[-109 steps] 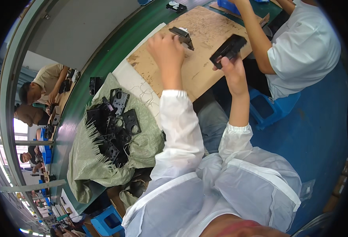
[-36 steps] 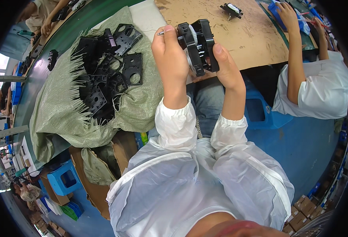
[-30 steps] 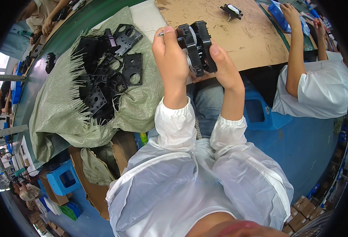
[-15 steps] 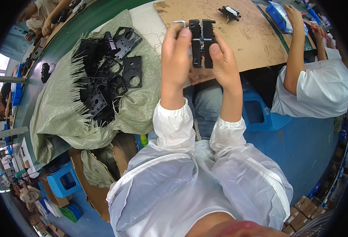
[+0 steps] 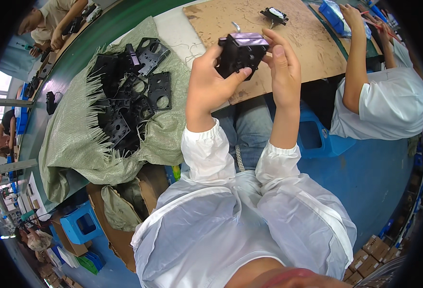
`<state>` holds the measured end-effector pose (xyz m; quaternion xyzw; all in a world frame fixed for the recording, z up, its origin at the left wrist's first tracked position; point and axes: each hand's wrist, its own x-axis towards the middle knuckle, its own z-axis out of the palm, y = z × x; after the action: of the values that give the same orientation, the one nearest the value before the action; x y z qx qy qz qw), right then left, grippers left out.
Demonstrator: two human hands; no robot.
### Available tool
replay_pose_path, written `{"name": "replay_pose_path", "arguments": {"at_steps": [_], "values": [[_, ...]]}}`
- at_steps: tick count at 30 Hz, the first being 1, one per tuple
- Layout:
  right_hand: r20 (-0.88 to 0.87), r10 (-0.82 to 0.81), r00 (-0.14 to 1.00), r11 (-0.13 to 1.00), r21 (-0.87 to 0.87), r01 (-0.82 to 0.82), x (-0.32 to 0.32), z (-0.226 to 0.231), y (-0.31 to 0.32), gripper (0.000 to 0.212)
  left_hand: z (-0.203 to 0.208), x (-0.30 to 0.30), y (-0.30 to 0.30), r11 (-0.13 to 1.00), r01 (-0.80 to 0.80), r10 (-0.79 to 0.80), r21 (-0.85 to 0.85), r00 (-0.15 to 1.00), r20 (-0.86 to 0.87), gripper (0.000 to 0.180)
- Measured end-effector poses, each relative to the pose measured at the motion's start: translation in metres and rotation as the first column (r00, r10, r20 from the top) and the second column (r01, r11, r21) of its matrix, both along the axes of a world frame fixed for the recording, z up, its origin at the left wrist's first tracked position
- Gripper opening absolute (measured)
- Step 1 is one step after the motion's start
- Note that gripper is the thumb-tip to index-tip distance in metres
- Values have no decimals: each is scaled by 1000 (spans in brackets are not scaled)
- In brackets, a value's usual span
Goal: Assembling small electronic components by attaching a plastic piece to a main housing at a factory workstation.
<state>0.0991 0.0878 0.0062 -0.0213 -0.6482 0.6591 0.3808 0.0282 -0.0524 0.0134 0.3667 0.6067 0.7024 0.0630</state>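
My left hand [image 5: 211, 89] is closed around a black plastic housing [image 5: 242, 56], its thumb across the near face. A shiny, purplish-tinted strip forms the housing's upper side, tilted toward me. Just beyond it a bent metal rod [image 5: 235, 26] sticks up; its lower end is hidden. My right hand [image 5: 284, 72] is at the housing's right side with its fingers apart and the tips by the edge; whether they touch it I cannot tell.
A green woven sack [image 5: 72, 144] at left holds several black plastic housings [image 5: 125, 96]. Brown board [image 5: 307, 53] covers the table under my hands, with a small black-and-white part [image 5: 275, 16] at its far side. A co-worker's arm [image 5: 358, 67] is on the right, near a blue stool [image 5: 312, 132].
The black plastic pieces, before held upright between both hands, are now turned with a shiny side up in my left hand. My right hand's fingers have spread.
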Motion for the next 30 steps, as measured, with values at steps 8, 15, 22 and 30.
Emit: {"name": "replay_pose_path", "arguments": {"at_steps": [8, 15, 22, 30], "values": [[-138, 240, 961, 939, -216, -266, 5, -9, 11, 46, -2, 2, -1, 997, 35, -41, -65, 994, -98, 49], [-122, 253, 960, 939, -207, -274, 8, -10, 18, 41, -1, 1, -1, 996, 70, -74, -48, 993, -88, 48], [-51, 25, 998, 991, -131, -32, -16, 5, 21, 35, -17, -12, 17, 977, -178, 183, 119, 983, -26, 51], [194, 324, 926, 944, -136, -302, -204, 82, 85, 52, -23, -25, 10, 828, -524, 550, 198, 828, -111, 16]]}}
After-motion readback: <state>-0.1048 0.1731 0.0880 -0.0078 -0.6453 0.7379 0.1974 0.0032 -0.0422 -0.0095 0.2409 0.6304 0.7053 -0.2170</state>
